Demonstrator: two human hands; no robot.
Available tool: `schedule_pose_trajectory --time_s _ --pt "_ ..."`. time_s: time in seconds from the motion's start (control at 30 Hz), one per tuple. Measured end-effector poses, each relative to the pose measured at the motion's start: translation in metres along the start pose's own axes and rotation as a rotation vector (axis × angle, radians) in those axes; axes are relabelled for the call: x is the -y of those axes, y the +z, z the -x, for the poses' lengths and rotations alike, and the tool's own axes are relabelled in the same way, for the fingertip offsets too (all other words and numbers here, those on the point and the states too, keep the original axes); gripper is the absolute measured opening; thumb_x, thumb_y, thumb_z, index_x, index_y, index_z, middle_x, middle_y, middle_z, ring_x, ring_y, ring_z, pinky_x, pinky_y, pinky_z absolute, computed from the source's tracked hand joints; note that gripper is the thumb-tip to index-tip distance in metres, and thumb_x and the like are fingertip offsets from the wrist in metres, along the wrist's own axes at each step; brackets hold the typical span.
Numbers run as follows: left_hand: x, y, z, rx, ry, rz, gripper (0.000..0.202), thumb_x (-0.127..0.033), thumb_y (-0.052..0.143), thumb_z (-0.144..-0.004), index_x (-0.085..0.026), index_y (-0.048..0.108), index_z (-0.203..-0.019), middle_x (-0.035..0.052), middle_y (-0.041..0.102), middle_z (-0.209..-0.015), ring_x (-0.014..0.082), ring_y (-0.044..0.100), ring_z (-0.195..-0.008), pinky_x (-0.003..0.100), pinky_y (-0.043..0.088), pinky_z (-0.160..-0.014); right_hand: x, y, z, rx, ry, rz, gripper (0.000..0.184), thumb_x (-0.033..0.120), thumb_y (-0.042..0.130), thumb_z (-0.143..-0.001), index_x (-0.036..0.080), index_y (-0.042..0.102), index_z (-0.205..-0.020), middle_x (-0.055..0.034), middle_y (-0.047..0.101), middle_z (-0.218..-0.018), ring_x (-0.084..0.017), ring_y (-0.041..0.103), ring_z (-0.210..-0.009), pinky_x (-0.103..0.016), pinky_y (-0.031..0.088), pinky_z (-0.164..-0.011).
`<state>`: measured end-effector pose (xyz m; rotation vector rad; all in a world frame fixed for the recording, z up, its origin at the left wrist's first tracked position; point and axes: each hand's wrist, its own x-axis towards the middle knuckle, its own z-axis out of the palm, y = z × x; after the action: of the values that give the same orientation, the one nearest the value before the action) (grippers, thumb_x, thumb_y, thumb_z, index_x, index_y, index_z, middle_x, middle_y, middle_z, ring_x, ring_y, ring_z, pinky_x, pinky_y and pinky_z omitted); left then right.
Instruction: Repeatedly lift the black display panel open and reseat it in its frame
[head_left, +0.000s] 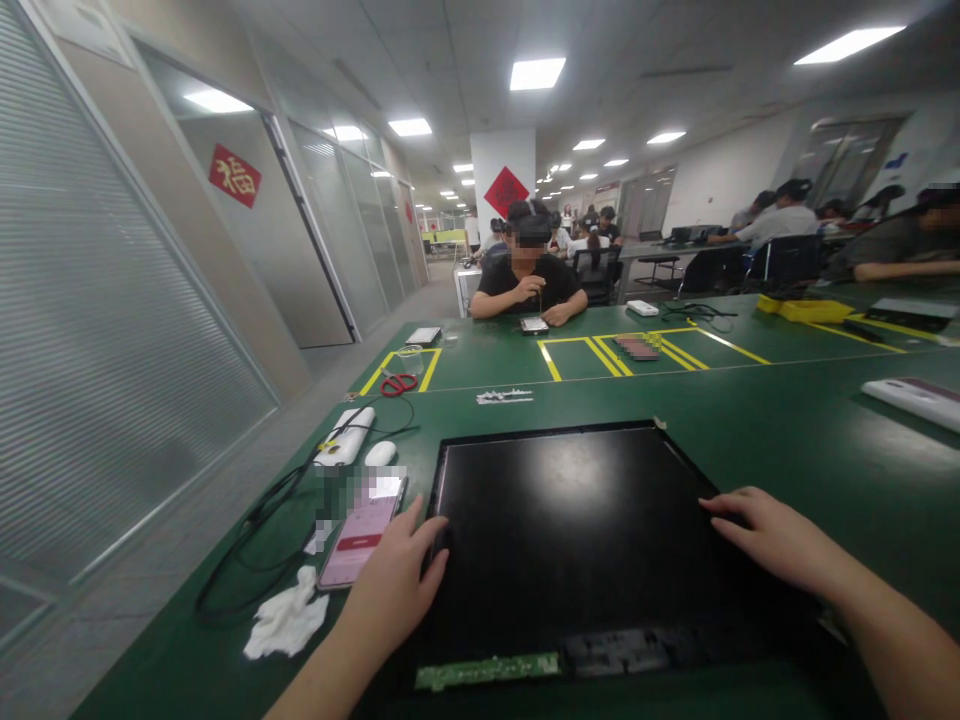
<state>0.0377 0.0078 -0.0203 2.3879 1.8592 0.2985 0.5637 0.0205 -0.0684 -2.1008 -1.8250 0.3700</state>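
Note:
A black monitor screen panel (577,530) lies face up on the green table in front of me. Along its near edge is a strip of green circuit board (487,672), with a dark part beside it. My left hand (401,570) grips the panel's left edge, thumb and fingers around the rim. On the opposite side my right hand (765,535) holds the right edge, its thumb over the frame; the lower fingers are hidden. Just left of my left hand are a phone (364,540) with a lit pink screen and a crumpled white tissue (289,618).
Beside the phone sit a white mouse (380,454), a white power strip (346,438) and black cables (262,515). Red-handled scissors (399,384) lie farther off. A white device (911,400) is at the right. Across the table (787,440) a person (529,275) handles a small item.

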Motion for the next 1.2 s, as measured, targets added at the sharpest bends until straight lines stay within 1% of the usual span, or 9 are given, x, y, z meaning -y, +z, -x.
schedule_pose_trajectory --time_s 0.17,0.3,0.5,0.63,0.73,0.87,1.03,1.1,1.2 --pt "0.007 0.01 0.002 0.015 -0.031 0.077 0.053 -0.025 0.052 -0.101 -0.007 0.067 -0.149 0.0291 0.062 -0.158 0.0401 0.06 -0.149 0.059 0.047 -0.124 -0.013 0.002 -0.004 -0.023 -0.002 -0.114 0.041 0.05 0.06 -0.085 0.03 0.089 -0.104 -0.0115 0.08 -0.116 -0.03 0.077 -0.104 -0.044 0.061 -0.098" --pt "0.012 0.017 0.001 -0.045 0.002 0.163 0.05 -0.022 0.053 -0.098 -0.014 0.071 -0.144 0.0222 0.072 -0.149 0.0384 0.065 -0.144 0.061 0.049 -0.123 -0.017 0.0 -0.007 -0.041 0.008 -0.166 0.039 0.05 0.061 -0.082 0.03 0.089 -0.1 -0.0107 0.081 -0.115 -0.03 0.077 -0.104 -0.041 0.062 -0.094" --pt "0.019 0.018 -0.003 -0.079 -0.008 0.283 0.056 -0.01 0.047 -0.092 -0.021 0.074 -0.14 0.0145 0.076 -0.146 0.0321 0.068 -0.141 0.055 0.052 -0.123 -0.021 -0.003 -0.007 -0.06 0.03 -0.175 0.058 0.037 0.062 -0.074 0.029 0.082 -0.128 -0.009 0.082 -0.103 -0.026 0.076 -0.084 -0.037 0.06 -0.078" --pt "0.019 0.013 -0.003 -0.073 -0.032 0.421 0.057 -0.011 0.047 -0.091 -0.023 0.07 -0.142 0.0111 0.075 -0.147 0.0317 0.067 -0.143 0.056 0.051 -0.123 -0.019 -0.001 -0.006 -0.086 0.046 -0.169 0.07 0.035 0.058 -0.072 0.025 0.076 -0.139 -0.007 0.079 -0.092 -0.023 0.071 -0.072 -0.036 0.057 -0.073" --pt "0.016 0.012 -0.005 -0.083 -0.11 0.655 0.051 -0.019 0.047 -0.097 -0.022 0.064 -0.145 0.012 0.075 -0.147 0.0304 0.067 -0.142 0.054 0.052 -0.122 -0.016 0.0 -0.005 -0.087 0.074 -0.181 0.07 0.036 0.058 -0.072 0.024 0.076 -0.138 -0.0071 0.078 -0.091 -0.023 0.071 -0.074 -0.036 0.056 -0.073" --pt "0.014 0.019 -0.01 -0.097 -0.293 1.068 0.048 -0.029 0.048 -0.102 -0.019 0.057 -0.148 0.0169 0.065 -0.159 0.0303 0.065 -0.145 0.048 0.06 -0.113 -0.011 0.0 -0.003 -0.102 0.081 -0.144 0.066 0.034 0.058 -0.073 0.025 0.078 -0.135 -0.008 0.078 -0.092 -0.025 0.072 -0.075 -0.038 0.057 -0.074" --pt "0.019 0.031 -0.013 -0.085 -0.478 1.296 0.046 -0.024 0.057 -0.1 -0.022 0.059 -0.146 0.0162 0.066 -0.159 0.0304 0.069 -0.141 0.046 0.062 -0.11 -0.009 -0.001 -0.003 -0.091 0.083 -0.105 0.064 0.031 0.057 -0.075 0.026 0.079 -0.134 -0.0091 0.078 -0.094 -0.025 0.072 -0.075 -0.038 0.057 -0.073" --pt "0.022 0.035 -0.014 -0.06 -0.538 1.37 0.045 -0.024 0.057 -0.102 -0.024 0.06 -0.147 0.0142 0.071 -0.153 0.029 0.074 -0.133 0.045 0.064 -0.107 -0.01 -0.001 -0.003 -0.084 0.088 -0.102 0.063 0.031 0.056 -0.076 0.025 0.079 -0.134 -0.0096 0.078 -0.096 -0.025 0.073 -0.077 -0.038 0.057 -0.073" --pt "0.021 0.04 -0.017 -0.006 -0.642 1.49 0.05 -0.029 0.06 -0.105 -0.026 0.057 -0.155 0.011 0.084 -0.126 0.0287 0.085 -0.106 0.042 0.07 -0.087 -0.012 0.001 -0.004 -0.085 0.087 -0.105 0.062 0.03 0.055 -0.076 0.026 0.08 -0.133 -0.0095 0.078 -0.096 -0.025 0.073 -0.078 -0.038 0.058 -0.074"
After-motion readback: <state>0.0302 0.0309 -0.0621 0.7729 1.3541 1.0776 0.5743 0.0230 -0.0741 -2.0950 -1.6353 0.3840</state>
